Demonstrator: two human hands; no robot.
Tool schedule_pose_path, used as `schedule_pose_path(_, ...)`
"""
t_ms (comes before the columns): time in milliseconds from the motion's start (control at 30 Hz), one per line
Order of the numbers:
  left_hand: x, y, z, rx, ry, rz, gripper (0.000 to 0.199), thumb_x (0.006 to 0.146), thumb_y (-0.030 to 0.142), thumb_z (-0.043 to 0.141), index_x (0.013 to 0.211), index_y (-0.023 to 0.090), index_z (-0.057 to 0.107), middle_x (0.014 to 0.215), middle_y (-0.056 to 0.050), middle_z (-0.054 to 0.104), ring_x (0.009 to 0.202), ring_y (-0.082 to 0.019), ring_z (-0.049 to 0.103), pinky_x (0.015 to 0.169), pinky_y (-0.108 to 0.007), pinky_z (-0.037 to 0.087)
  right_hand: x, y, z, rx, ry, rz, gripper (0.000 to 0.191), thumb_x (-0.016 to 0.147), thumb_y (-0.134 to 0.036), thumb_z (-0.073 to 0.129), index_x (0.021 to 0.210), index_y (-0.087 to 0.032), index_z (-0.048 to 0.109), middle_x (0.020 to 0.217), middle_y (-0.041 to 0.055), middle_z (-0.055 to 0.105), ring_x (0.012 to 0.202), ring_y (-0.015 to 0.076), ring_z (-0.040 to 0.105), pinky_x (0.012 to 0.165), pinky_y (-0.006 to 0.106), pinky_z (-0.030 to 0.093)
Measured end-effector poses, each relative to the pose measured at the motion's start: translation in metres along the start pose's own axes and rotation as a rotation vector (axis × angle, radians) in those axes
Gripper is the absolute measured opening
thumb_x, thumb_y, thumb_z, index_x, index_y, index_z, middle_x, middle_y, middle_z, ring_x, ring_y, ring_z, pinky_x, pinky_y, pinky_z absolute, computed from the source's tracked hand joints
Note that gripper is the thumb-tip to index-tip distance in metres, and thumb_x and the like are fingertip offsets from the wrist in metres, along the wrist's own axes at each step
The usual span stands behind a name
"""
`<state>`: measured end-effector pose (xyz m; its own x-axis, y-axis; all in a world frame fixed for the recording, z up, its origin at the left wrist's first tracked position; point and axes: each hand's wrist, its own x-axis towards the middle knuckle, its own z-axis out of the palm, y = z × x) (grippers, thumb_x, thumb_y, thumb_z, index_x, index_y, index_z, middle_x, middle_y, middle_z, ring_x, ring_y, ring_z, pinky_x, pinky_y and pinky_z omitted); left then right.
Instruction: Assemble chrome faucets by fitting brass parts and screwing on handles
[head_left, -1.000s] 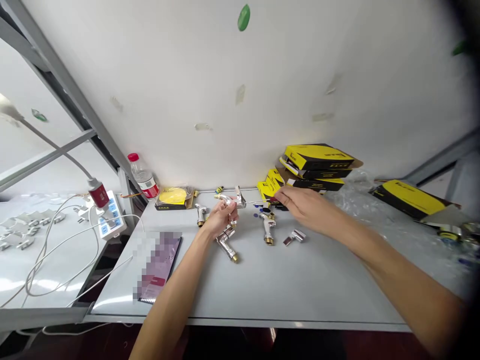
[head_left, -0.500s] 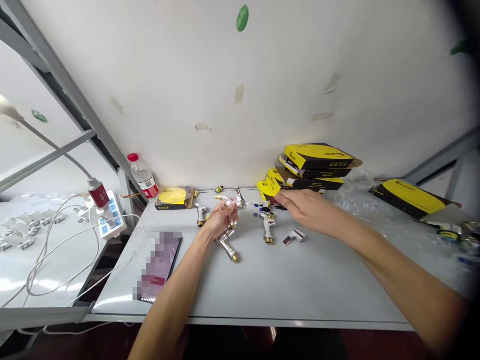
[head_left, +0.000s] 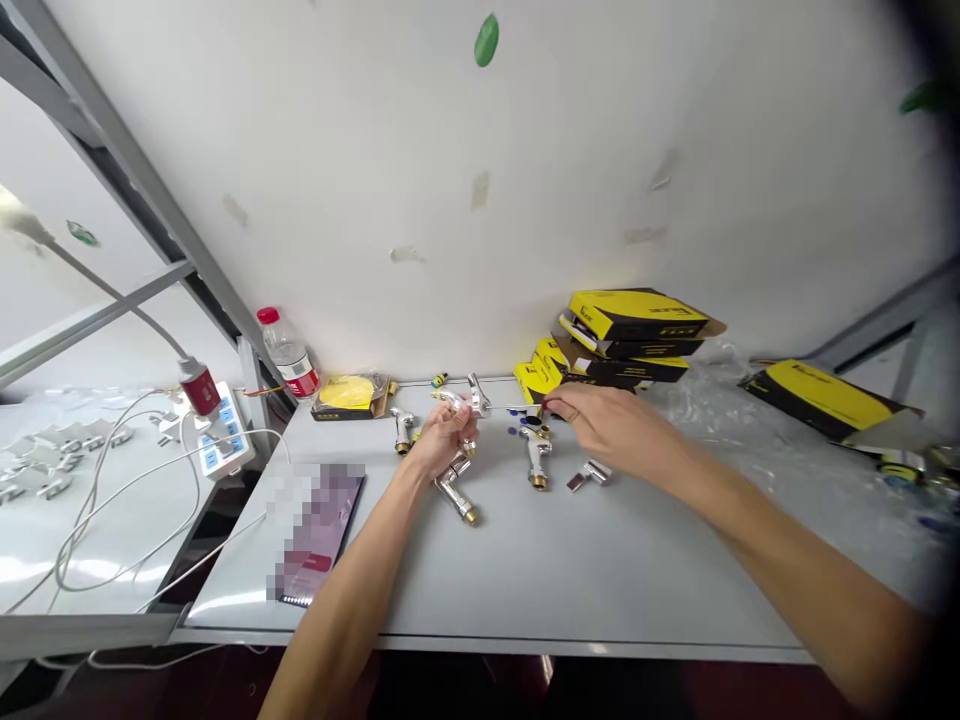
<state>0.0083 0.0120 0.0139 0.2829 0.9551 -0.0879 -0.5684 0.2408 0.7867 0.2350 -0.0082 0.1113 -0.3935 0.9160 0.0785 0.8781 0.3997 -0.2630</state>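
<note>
Closer in now, the right hand (head_left: 615, 425) pinches a thin rod (head_left: 517, 407) between nearly closed fingers; the left hand (head_left: 446, 437) grips a chrome faucet (head_left: 454, 400), and more faucets (head_left: 454, 490) lie on the tabletop (head_left: 525, 580).

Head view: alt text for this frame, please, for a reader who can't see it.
Two bare hands work over a pale table: the left hand holds a chrome tap, and the right hand reaches to the end of a thin metal rod running from it. More taps lie on the table, with yellow boxes stacked behind.
</note>
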Motion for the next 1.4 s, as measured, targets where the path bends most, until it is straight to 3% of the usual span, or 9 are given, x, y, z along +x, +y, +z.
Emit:
schedule_pose_path(133, 0.0, 0.002, -0.003, 0.004, -0.016, 0.017, 0.047, 0.065, 0.037, 0.087, 0.095, 0.017, 0.057, 0.065, 0.006, 0.046, 0.052, -0.004, 0.035, 0.055, -0.02, 0.031, 0.003, -0.006, -0.005, -0.006, -0.132, 0.085, 0.042, 0.1, -0.031, 0.025, 0.087, -0.019, 0.063, 0.087, 0.0079, 0.071, 0.081, 0.0216, 0.065, 0.067, 0.028, 0.039)
schedule_pose_path(233, 0.001, 0.002, -0.005, -0.037, -0.033, 0.042, 0.042, 0.066, 0.036, 0.087, 0.089, 0.016, 0.057, 0.066, 0.006, 0.045, 0.053, -0.004, 0.035, 0.055, -0.02, 0.031, 0.004, 0.0, -0.004, 0.126, -0.147, 0.015, 0.036, 0.1, -0.036, 0.03, 0.101, -0.018, 0.061, 0.095, 0.0087, 0.07, 0.088, 0.0206, 0.066, 0.074, 0.029, 0.045)
schedule_pose_path(367, 0.002, 0.001, -0.006, -0.059, -0.049, 0.044, 0.04, 0.067, 0.037, 0.086, 0.085, 0.015, 0.057, 0.07, 0.004, 0.047, 0.053, -0.004, 0.034, 0.055, -0.02, 0.032, 0.001, 0.006, -0.001, 0.158, 0.006, -0.16, 0.036, 0.099, -0.035, 0.035, 0.116, -0.017, 0.06, 0.111, 0.0106, 0.067, 0.101, 0.0212, 0.065, 0.088, 0.032, 0.049)
schedule_pose_path(467, 0.002, -0.001, -0.006, -0.058, -0.057, 0.031, 0.041, 0.065, 0.036, 0.087, 0.085, 0.015, 0.057, 0.069, 0.004, 0.046, 0.053, -0.004, 0.035, 0.055, -0.02, 0.032, -0.002, 0.004, -0.001, -0.007, 0.159, -0.185, 0.039, 0.101, -0.032, 0.031, 0.11, -0.017, 0.066, 0.109, 0.0106, 0.068, 0.099, 0.0226, 0.065, 0.082, 0.033, 0.049)
schedule_pose_path(567, 0.002, -0.003, -0.006, -0.05, -0.067, 0.011, 0.042, 0.064, 0.034, 0.088, 0.085, 0.015, 0.057, 0.07, 0.003, 0.048, 0.054, -0.005, 0.035, 0.055, -0.021, 0.031, -0.003, -0.002, -0.002, -0.104, 0.204, -0.191, 0.038, 0.1, -0.027, 0.032, 0.103, -0.018, 0.069, 0.104, 0.0094, 0.07, 0.094, 0.0213, 0.066, 0.074, 0.03, 0.048)
schedule_pose_path(767, 0.001, -0.003, -0.008, -0.034, -0.059, 0.019, 0.045, 0.062, 0.035, 0.089, 0.088, 0.016, 0.058, 0.071, 0.003, 0.049, 0.054, -0.005, 0.034, 0.056, -0.022, 0.03, 0.003, -0.011, -0.011, -0.112, 0.072, -0.124, 0.033, 0.097, -0.019, 0.037, 0.099, -0.018, 0.07, 0.102, 0.0082, 0.071, 0.091, 0.0208, 0.066, 0.074, 0.029, 0.045)
schedule_pose_path(1000, 0.0, 0.0, -0.007, -0.01, -0.045, 0.035, 0.048, 0.063, 0.037, 0.089, 0.093, 0.017, 0.058, 0.067, 0.005, 0.048, 0.053, -0.005, 0.035, 0.056, -0.022, 0.03, 0.007, -0.015, -0.022, 0.011, -0.074, 0.01, 0.038, 0.097, -0.03, 0.034, 0.084, -0.018, 0.068, 0.08, 0.0072, 0.07, 0.074, 0.0183, 0.063, 0.065, 0.026, 0.037)
schedule_pose_path(1200, 0.0, 0.0, -0.008, 0.016, -0.034, 0.055, 0.05, 0.063, 0.039, 0.088, 0.097, 0.018, 0.058, 0.067, 0.004, 0.048, 0.054, -0.005, 0.035, 0.056, -0.021, 0.03, 0.009, -0.011, -0.019, 0.158, -0.082, 0.078, 0.044, 0.097, -0.035, 0.031, 0.079, -0.017, 0.067, 0.07, 0.0059, 0.068, 0.065, 0.0166, 0.057, 0.061, 0.026, 0.035)
schedule_pose_path(1400, 0.0, 0.001, -0.005, 0.058, -0.027, 0.07, 0.051, 0.061, 0.041, 0.089, 0.094, 0.017, 0.058, 0.064, 0.005, 0.045, 0.054, -0.005, 0.035, 0.055, -0.021, 0.029, 0.011, -0.011, -0.016, 0.352, -0.123, 0.134, 0.047, 0.096, -0.04, 0.034, 0.07, -0.017, 0.065, 0.071, 0.006, 0.067, 0.066, 0.0172, 0.057, 0.065, 0.027, 0.041)
